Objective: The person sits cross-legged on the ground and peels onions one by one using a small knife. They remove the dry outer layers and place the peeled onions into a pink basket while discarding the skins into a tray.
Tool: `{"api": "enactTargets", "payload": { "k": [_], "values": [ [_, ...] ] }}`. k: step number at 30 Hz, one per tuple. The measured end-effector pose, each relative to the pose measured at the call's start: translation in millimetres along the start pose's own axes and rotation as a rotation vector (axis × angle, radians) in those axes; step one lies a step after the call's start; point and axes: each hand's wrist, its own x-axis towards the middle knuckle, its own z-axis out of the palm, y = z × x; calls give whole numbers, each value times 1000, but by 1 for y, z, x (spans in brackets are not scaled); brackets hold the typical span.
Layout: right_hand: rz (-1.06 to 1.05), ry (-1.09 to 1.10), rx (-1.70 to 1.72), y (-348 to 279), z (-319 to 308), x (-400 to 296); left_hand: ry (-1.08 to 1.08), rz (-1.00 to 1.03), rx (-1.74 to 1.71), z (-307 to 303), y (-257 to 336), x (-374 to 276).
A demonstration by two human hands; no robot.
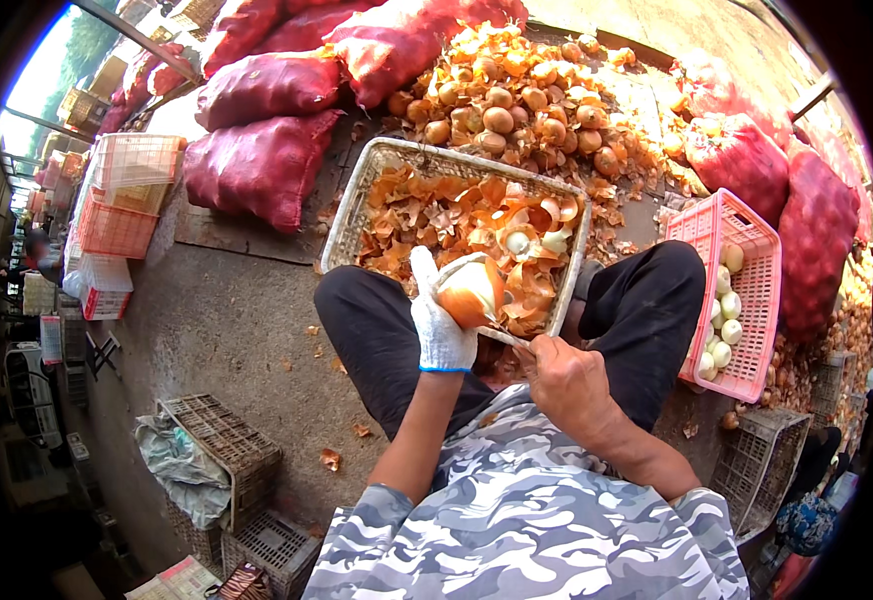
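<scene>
My left hand (442,326), in a white knit glove with a blue cuff, holds a partly peeled brown onion (468,294) above the near side of a plastic crate (340,217) full of onion skins (436,206). Bare and closed, my right hand (570,382) grips a small knife (505,334), whose blade reaches to the underside of the onion. Its handle is hidden in my fist. A pale peeled onion (518,242) lies among the skins. To the right, a pink plastic crate (760,300) holds several peeled white onions (730,305).
Beyond the skin crate lies a heap of unpeeled onions (498,120). Red mesh sacks (256,165) stand at the upper left, more sacks (815,232) at the right. Old crates (219,442) are at the lower left, another crate (759,465) at the lower right. A person (808,517) is partly visible far right.
</scene>
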Motion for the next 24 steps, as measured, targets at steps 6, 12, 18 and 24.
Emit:
{"api": "enactTargets", "payload": {
  "k": [6, 12, 18, 24],
  "values": [
    [58, -111, 249, 6, -25, 9, 30, 58, 24, 8, 1, -8],
    [98, -9, 552, 4, -37, 19, 18, 35, -21, 17, 5, -8],
    [-26, 232, 562, 7, 11, 33, -15, 19, 92, 24, 3, -17],
    [34, 219, 669, 5, 16, 35, 21, 54, 117, 23, -1, -19]
  ]
}}
